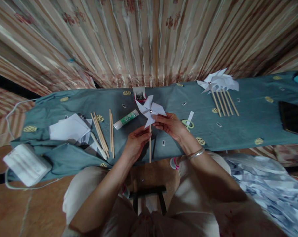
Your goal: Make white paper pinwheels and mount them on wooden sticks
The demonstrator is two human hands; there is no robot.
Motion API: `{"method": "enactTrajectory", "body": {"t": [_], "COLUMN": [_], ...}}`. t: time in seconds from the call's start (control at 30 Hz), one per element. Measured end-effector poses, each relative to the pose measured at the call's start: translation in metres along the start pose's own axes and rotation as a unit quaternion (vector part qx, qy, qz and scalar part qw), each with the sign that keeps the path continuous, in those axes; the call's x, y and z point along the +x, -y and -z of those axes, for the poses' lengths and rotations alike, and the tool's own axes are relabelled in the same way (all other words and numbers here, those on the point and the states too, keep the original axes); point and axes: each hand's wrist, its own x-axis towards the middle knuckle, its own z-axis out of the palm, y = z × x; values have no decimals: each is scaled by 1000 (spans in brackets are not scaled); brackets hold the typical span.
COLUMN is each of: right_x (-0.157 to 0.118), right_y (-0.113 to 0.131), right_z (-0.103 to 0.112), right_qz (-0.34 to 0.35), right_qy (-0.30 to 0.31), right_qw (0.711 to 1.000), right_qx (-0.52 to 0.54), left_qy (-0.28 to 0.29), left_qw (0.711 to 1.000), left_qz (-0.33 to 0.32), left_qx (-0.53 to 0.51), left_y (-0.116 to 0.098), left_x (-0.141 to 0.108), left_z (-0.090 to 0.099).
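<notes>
A white paper pinwheel (150, 111) with a metal pin at its centre sits on top of a thin wooden stick (150, 148), held upright over the teal-covered board (250, 118). My left hand (136, 142) pinches the stick just under the paper. My right hand (170, 125) holds the pinwheel's right blade with its fingertips. A silver bangle (196, 153) circles my right wrist.
Loose wooden sticks (101, 133), a glue stick (126, 119), white paper squares (69, 129) and a white power adapter (26, 164) lie to the left. A small pin box (139, 94) stands behind the pinwheel. Finished pinwheels (219, 84), green scissors (187, 123) and a dark phone (292, 117) lie right.
</notes>
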Motion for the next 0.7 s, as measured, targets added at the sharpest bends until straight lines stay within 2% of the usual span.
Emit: {"method": "enactTrajectory", "body": {"t": [0.23,0.47,0.7], "right_x": [-1,4,8], "right_y": [7,18,15], "right_z": [6,18,21], "right_qz": [0,62,71], "right_qy": [5,-57,-50], "right_qw": [1000,996,996], "right_qx": [-17,-22,-29], "left_qy": [-5,-8,0], "left_qw": [1000,1000,999], "left_qz": [1,27,30], "left_qx": [1,13,22], "left_y": [-2,-2,-1], "left_x": [1,-2,-1], "left_z": [1,0,0]}}
